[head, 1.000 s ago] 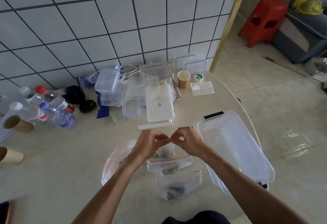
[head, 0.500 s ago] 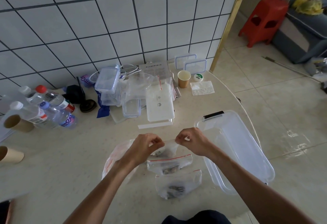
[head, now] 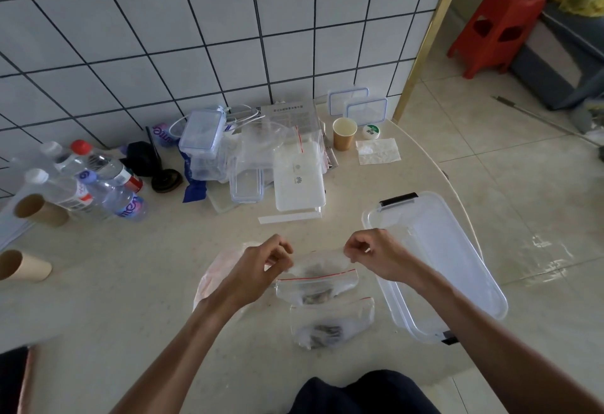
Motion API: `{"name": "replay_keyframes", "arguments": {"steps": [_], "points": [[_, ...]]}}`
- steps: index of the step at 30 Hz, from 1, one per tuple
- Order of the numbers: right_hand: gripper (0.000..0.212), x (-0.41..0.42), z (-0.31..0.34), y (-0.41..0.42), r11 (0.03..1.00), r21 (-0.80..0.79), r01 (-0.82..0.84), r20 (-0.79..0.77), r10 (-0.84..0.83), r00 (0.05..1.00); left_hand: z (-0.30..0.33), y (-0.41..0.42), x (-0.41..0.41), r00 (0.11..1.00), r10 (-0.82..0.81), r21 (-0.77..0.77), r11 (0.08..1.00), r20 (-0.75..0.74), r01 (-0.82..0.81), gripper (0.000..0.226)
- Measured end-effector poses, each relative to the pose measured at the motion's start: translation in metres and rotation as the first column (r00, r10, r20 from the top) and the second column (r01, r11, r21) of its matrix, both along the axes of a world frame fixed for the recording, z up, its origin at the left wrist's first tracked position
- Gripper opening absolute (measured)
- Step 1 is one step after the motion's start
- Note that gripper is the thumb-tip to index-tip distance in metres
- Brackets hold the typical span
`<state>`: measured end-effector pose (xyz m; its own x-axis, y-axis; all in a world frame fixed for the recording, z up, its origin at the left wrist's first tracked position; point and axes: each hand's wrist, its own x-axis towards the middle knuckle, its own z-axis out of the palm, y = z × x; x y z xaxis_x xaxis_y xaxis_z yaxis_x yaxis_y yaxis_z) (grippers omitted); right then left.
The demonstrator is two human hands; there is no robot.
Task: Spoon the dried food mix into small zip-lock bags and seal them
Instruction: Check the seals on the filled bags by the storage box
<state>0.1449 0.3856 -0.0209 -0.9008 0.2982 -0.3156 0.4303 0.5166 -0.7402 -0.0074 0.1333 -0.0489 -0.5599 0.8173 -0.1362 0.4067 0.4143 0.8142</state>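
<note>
A small bag [head: 318,261] with some dark mix in it hangs stretched between the two hands, just above two filled bags [head: 315,286] that lie nearer the person. The left hand [head: 258,271] pinches its left top corner between thumb and curled fingers; the right hand [head: 376,255] pinches the right corner the same way. Whether the zip strip between the fingertips is fully closed cannot be told. If a stretch stays unpressed, the mix will likely spill when the bag is laid down. Pulling the corners apart too hard could reopen the seal. A clear lid [head: 457,266] lies just right of the right fingers; a larger plastic bag [head: 219,270] lies under the left.
</note>
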Motion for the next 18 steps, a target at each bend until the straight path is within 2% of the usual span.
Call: {"name": "replay_keyframes", "arguments": {"steps": [3, 5, 8, 10, 13, 14, 16, 18], "points": [[0.014, 0.009, -0.001, -0.002, 1.0, -0.017, -0.021, 0.048, 0.022, 0.999, 0.0, 0.0, 0.006, 0.996, -0.078, -0.067, 0.995, -0.04, 0.075, 0.03], [0.017, 0.014, -0.002, -0.003, 0.999, -0.027, -0.034, 0.072, 0.036, 0.997, 0.003, 0.0, 0.009, 0.995, -0.1, -0.109, 0.989, -0.008, 0.099, 0.032], [0.03, 0.022, -0.005, -0.004, 0.998, -0.067, -0.02, 0.107, 0.027, 0.994, 0.006, -0.002, 0.014, 0.991, -0.119, -0.136, 0.983, 0.056, 0.125, 0.011], [0.031, 0.028, -0.007, -0.007, 0.997, -0.074, -0.023, 0.1, 0.03, 0.995, 0.007, -0.004, 0.018, 0.992, -0.121, -0.152, 0.981, 0.018, 0.123, 0.025], [0.012, 0.034, -0.01, -0.013, 0.996, -0.035, -0.086, 0.05, 0.087, 0.995, 0.005, -0.004, 0.023, 0.994, -0.108, -0.112, 0.988, -0.013, 0.106, 0.005], [0.009, 0.035, -0.01, -0.016, 0.996, -0.026, -0.081, 0.037, 0.082, 0.996, 0.004, -0.005, 0.024, 0.996, -0.094, -0.098, 0.991, -0.011, 0.092, 0.008], [0.019, 0.038, -0.012, -0.019, 0.999, -0.027, -0.037, 0.022, 0.037, 0.999, 0.003, -0.006, 0.027, 0.997, -0.074, -0.081, 0.994, -0.015, 0.073, 0.013], [0.024, 0.041, -0.013, -0.022, 0.997, -0.074, 0.02, 0.022, -0.019, 1.0, 0.003, -0.008, 0.03, 0.998, -0.061, -0.063, 0.996, 0.004, 0.062, 0.006]]}}
